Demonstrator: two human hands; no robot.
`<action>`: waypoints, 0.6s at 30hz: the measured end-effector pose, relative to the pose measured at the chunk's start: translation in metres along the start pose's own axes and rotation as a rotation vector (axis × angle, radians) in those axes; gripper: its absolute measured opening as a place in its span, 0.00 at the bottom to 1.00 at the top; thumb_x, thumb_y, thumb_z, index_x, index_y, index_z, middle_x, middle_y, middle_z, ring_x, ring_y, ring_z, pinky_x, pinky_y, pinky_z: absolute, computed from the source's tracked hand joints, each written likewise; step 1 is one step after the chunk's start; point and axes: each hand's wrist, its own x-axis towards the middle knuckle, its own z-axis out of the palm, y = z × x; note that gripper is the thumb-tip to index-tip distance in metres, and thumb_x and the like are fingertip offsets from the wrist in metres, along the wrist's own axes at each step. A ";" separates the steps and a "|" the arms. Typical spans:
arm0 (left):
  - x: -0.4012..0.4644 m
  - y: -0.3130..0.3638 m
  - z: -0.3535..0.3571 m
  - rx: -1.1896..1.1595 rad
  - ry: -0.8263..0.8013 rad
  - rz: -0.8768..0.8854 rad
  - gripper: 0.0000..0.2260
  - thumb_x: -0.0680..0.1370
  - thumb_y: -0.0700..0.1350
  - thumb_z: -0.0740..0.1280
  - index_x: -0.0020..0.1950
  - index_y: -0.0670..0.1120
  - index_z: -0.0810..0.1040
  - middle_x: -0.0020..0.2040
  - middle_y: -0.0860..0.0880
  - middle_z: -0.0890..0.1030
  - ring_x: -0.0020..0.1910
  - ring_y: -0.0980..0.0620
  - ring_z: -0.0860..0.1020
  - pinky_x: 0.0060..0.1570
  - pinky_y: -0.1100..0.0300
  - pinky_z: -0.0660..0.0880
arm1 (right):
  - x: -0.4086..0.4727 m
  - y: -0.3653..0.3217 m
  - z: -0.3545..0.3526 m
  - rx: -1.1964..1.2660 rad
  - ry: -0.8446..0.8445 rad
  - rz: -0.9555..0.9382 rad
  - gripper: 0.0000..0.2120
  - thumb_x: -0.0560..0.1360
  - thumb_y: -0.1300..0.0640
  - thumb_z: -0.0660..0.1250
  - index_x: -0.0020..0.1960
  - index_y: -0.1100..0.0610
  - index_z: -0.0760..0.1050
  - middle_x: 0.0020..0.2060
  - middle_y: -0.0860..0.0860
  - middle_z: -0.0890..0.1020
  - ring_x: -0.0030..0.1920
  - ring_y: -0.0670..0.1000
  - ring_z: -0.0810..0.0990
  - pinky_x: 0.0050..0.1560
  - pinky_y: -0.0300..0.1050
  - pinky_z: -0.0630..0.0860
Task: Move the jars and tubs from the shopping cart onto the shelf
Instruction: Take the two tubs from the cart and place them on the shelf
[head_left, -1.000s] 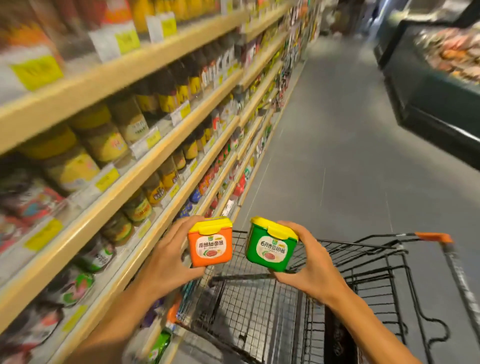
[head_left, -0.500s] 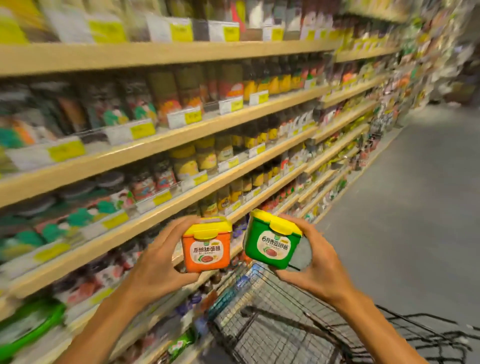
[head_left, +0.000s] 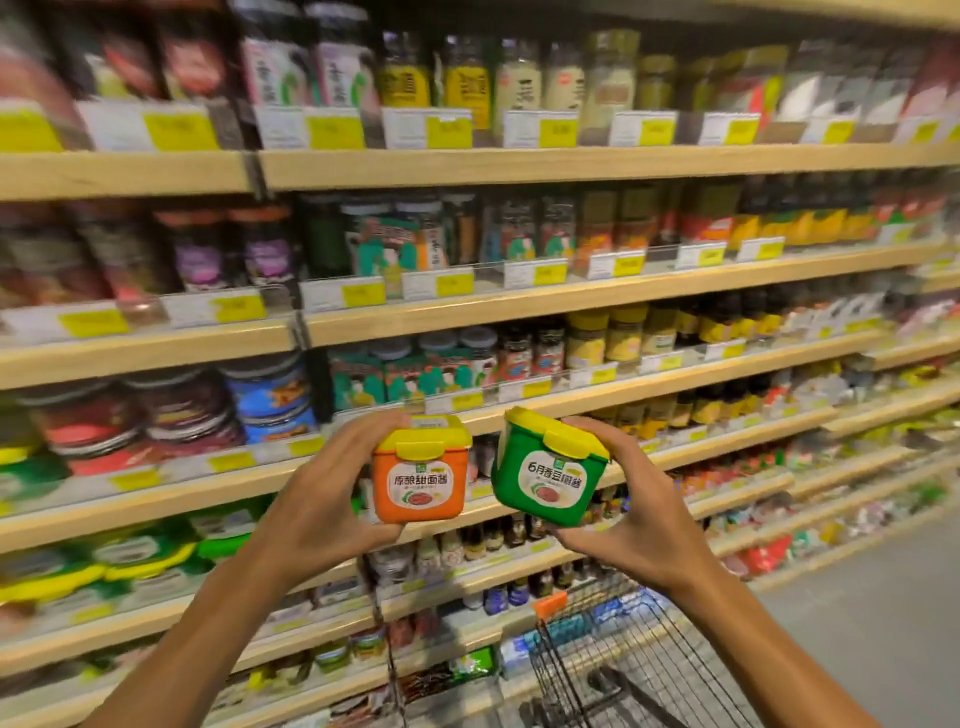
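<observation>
My left hand (head_left: 317, 514) grips an orange tub (head_left: 420, 475) with a yellow lid, held upright at chest height. Beside it, my right hand (head_left: 631, 525) grips a green tub (head_left: 545, 470) with a yellow lid, tilted slightly to the left. Both tubs are held in the air in front of the wooden shelf (head_left: 519, 312), level with the rows of jars. The black wire shopping cart (head_left: 618, 670) stands below my right arm at the lower right; only its near corner shows.
Several wooden shelf tiers run across the whole view, packed with jars, bottles and tubs behind yellow price tags. Green tubs with yellow lids (head_left: 135, 556) sit on a lower tier at the left. Grey aisle floor (head_left: 857, 623) lies at the lower right.
The view has swung left from the aisle and cart to face the shelf. Both hands rose with their tubs and now sit in front of the shelves.
</observation>
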 end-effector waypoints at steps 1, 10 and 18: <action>-0.012 -0.005 -0.012 0.013 0.015 -0.021 0.48 0.64 0.46 0.83 0.77 0.52 0.61 0.76 0.53 0.66 0.74 0.53 0.67 0.68 0.55 0.71 | 0.006 -0.009 0.010 0.010 -0.012 -0.018 0.44 0.65 0.52 0.83 0.75 0.48 0.64 0.71 0.37 0.69 0.70 0.41 0.71 0.63 0.40 0.75; -0.133 -0.048 -0.140 0.142 0.134 -0.146 0.43 0.65 0.44 0.80 0.76 0.47 0.64 0.74 0.51 0.68 0.74 0.53 0.67 0.70 0.61 0.67 | 0.057 -0.112 0.125 0.128 -0.101 -0.208 0.43 0.67 0.46 0.79 0.76 0.46 0.62 0.73 0.37 0.67 0.70 0.39 0.70 0.64 0.40 0.75; -0.241 -0.072 -0.241 0.256 0.237 -0.284 0.42 0.64 0.43 0.80 0.75 0.45 0.67 0.75 0.50 0.69 0.75 0.53 0.68 0.67 0.55 0.73 | 0.089 -0.202 0.238 0.229 -0.191 -0.343 0.47 0.64 0.52 0.83 0.75 0.43 0.61 0.73 0.38 0.68 0.71 0.41 0.69 0.67 0.42 0.73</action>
